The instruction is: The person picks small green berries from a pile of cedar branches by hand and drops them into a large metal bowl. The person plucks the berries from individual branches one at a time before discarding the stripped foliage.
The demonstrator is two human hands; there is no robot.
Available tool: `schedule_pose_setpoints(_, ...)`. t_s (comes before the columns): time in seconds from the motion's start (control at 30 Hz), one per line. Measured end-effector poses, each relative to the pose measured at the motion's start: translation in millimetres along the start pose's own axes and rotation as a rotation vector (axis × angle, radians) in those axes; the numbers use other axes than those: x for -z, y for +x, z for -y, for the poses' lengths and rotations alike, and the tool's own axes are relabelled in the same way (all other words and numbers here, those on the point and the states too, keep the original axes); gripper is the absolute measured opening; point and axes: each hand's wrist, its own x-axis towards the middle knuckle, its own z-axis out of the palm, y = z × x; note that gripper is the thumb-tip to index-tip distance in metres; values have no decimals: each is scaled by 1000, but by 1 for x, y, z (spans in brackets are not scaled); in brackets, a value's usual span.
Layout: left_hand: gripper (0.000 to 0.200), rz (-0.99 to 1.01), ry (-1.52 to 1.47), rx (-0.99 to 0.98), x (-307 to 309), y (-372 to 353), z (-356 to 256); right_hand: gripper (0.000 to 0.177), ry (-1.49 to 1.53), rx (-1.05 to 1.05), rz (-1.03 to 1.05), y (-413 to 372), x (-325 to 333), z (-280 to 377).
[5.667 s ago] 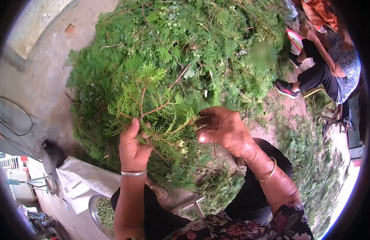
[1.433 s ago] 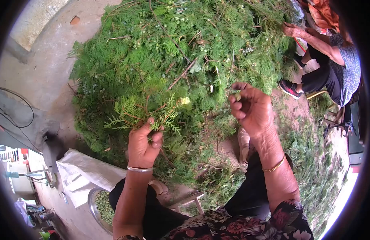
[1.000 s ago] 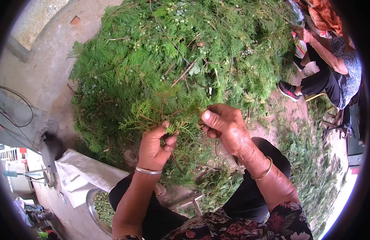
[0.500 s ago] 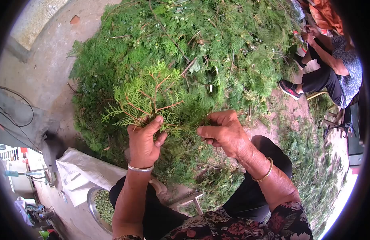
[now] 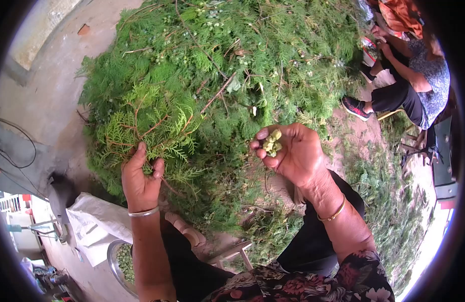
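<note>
Compared with half a second ago, your hands are no longer close together at the sprig. Your right hand [image 5: 294, 155] has drawn off to the right and turned palm up, and it now shows a small clump of green cones [image 5: 271, 143] that was not visible before. Your left hand [image 5: 141, 179] has shifted to the left and lower, taking the sprig [image 5: 142, 128] with it. The sprig sits flatter against the big pile of branches [image 5: 242, 60] than it did. Left hand pose: back of the hand toward the camera, fingers and thumb closed round the stem end of the sprig, whose fronds fan up and out above the knuckles. A silver bangle [image 5: 143, 213] sits on that wrist. Right hand pose: palm up and partly curled, with the cones pinned between the thumb tip and the bent fingers, so it is gripping them, not lying slack. A gold bangle [image 5: 333, 215] is on that wrist. The cones are well apart from the sprig, with the pile showing between the two hands. Below your left forearm is a metal bowl [image 5: 113, 256] with more green cones in it, just beside a white sack [image 5: 94, 229]. At upper right, another person [image 5: 418, 80] sits at the edge of the pile.
</note>
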Motion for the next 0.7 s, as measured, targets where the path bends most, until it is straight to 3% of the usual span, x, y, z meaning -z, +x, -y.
schedule_pose_setpoints(0.1, 20, -35, 63, 10, -11, -1, 3, 35, 101, 49, 23, 3, 3, -1)
schedule_pose_setpoints(0.23, 20, -91, 201, 26, -18, 6, 7, 26, 24, 158, -91, 1, 2, -2)
schedule_pose_setpoints(0.33, 23, -235, 726, -220, -27, 6, 9, 17, 9, 137, -188, -3, 1, 0)
schedule_pose_setpoints(0.43, 21, -249, 730, -334, -61, 7, 8, 14, -33, 116, -267, -3, 11, -4)
schedule_pose_setpoints(0.5, 18, -41, 762, -551, -105, -3, 15, 14, -94, 107, -369, 1, 17, -10)
schedule_pose_setpoints(0.53, 17, 84, 921, -623, -139, -21, 18, 14, -80, 74, -371, 5, 23, -19)
schedule_pose_setpoints(0.57, 18, 305, 1038, -755, -169, -40, 26, 14, -89, 61, -347, -1, 14, -23)
schedule_pose_setpoints(0.6, 25, 590, 1041, -953, -192, -52, 54, 14, 184, 67, -291, -8, 3, -25)
schedule_pose_setpoints(0.63, 25, 550, 1053, -951, -189, -60, 40, 14, 452, 59, -243, -12, -4, -30)
schedule_pose_setpoints(0.67, 26, 549, 993, -975, -157, -127, 50, 15, 98, 1, -276, -6, 5, -35)
schedule_pose_setpoints(0.7, 27, 551, 933, -998, -168, -158, 72, 15, -254, -52, -295, 2, 17, -39)
